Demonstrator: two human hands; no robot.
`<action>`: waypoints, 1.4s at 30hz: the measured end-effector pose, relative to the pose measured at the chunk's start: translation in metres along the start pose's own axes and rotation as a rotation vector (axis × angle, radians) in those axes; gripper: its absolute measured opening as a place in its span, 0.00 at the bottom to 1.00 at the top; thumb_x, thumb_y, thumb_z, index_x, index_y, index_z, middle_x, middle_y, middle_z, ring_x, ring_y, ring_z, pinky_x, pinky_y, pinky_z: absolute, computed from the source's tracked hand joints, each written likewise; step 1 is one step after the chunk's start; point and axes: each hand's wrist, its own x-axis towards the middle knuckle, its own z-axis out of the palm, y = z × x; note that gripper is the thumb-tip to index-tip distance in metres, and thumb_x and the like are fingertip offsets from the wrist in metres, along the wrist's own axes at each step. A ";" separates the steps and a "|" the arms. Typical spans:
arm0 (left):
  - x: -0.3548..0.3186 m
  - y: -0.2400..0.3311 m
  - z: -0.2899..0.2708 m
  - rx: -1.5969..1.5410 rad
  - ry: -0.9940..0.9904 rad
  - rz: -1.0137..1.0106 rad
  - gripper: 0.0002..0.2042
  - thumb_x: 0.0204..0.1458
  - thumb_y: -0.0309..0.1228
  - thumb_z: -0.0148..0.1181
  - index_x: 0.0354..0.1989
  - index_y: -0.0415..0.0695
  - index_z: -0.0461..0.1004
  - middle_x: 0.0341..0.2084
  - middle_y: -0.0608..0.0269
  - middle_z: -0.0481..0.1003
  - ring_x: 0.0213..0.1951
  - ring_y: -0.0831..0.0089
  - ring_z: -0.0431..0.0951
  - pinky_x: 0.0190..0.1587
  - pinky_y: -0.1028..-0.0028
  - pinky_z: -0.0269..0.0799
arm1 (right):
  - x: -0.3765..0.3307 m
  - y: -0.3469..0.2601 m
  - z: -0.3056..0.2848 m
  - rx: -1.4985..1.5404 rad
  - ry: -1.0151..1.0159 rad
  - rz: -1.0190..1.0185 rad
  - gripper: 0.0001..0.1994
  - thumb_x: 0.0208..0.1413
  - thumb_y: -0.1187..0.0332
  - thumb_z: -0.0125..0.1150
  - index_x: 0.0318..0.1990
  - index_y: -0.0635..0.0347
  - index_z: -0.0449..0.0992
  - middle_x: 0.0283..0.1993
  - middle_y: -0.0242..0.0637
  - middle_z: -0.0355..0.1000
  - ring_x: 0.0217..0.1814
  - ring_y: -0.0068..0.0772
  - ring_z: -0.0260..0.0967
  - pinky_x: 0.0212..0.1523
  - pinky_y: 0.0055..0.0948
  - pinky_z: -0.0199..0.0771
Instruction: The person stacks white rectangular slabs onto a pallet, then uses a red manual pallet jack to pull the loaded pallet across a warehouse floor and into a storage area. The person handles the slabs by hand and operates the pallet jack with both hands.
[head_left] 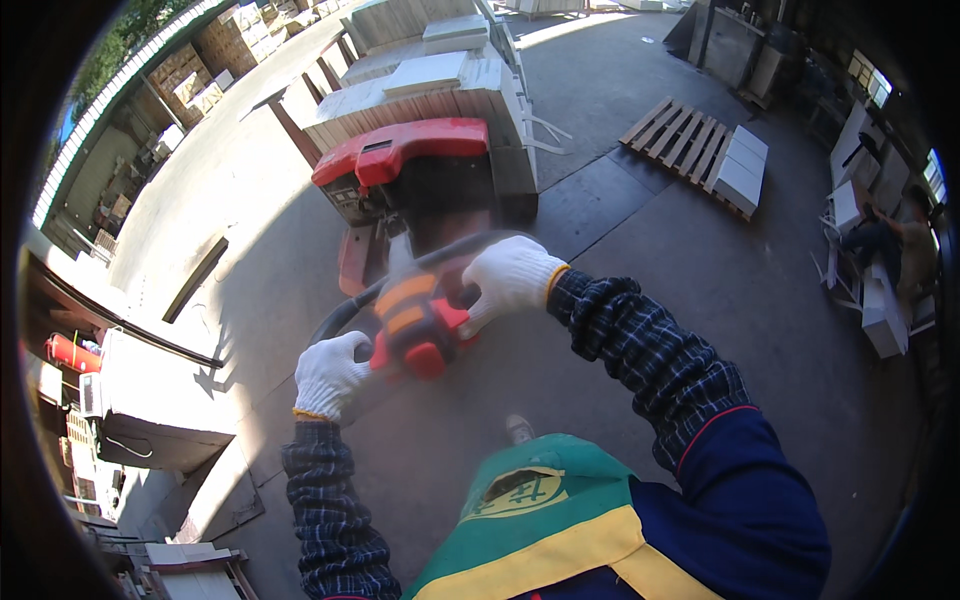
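Observation:
Both my hands wear white knit gloves and are closed on the control handle (405, 318) of a red electric pallet truck (440, 138). My left hand (332, 378) wraps the left side of the handle, near a red thumb piece. On the right side, higher up, my right hand (510, 277) grips it, thumb beside the other red piece. The handle is black, orange and red, slightly blurred, and tilts toward me from the truck's body. Beyond the red cover stands a large stack of pale slabs (425, 108), with loose white pieces on top. The truck's forks are hidden.
A wooden pallet (672, 138) bearing white blocks (742, 165) lies at the right. Farther right, a person (895, 240) sits among white slabs. At the left are a pale block-like stand (160, 400), a red cylinder (73, 353) and a long dark bar (195, 277) on the floor.

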 end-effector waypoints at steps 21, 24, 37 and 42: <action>-0.046 0.041 0.013 0.037 0.024 0.044 0.24 0.52 0.63 0.67 0.40 0.54 0.87 0.32 0.55 0.85 0.38 0.52 0.86 0.45 0.58 0.81 | -0.067 -0.013 -0.004 0.024 -0.005 0.037 0.32 0.42 0.38 0.73 0.49 0.53 0.89 0.42 0.46 0.85 0.45 0.47 0.83 0.50 0.40 0.80; -0.057 0.048 0.012 0.022 -0.041 -0.010 0.23 0.52 0.59 0.66 0.45 0.55 0.87 0.37 0.53 0.86 0.43 0.50 0.86 0.49 0.56 0.80 | -0.073 -0.015 0.001 -0.017 -0.062 0.076 0.34 0.41 0.37 0.73 0.46 0.57 0.88 0.42 0.47 0.85 0.45 0.47 0.83 0.49 0.40 0.80; -0.112 0.079 0.016 0.013 0.021 0.004 0.20 0.52 0.57 0.70 0.38 0.54 0.86 0.29 0.55 0.83 0.35 0.53 0.85 0.41 0.59 0.80 | -0.121 -0.025 0.004 -0.011 -0.088 0.055 0.34 0.41 0.35 0.73 0.44 0.58 0.89 0.40 0.45 0.85 0.42 0.45 0.83 0.47 0.39 0.80; -0.124 0.082 0.006 0.017 -0.018 -0.053 0.23 0.52 0.60 0.70 0.39 0.52 0.85 0.30 0.57 0.84 0.36 0.55 0.85 0.43 0.60 0.80 | -0.128 -0.028 0.001 -0.006 -0.101 0.035 0.33 0.47 0.32 0.73 0.44 0.54 0.90 0.34 0.38 0.83 0.37 0.37 0.82 0.41 0.36 0.80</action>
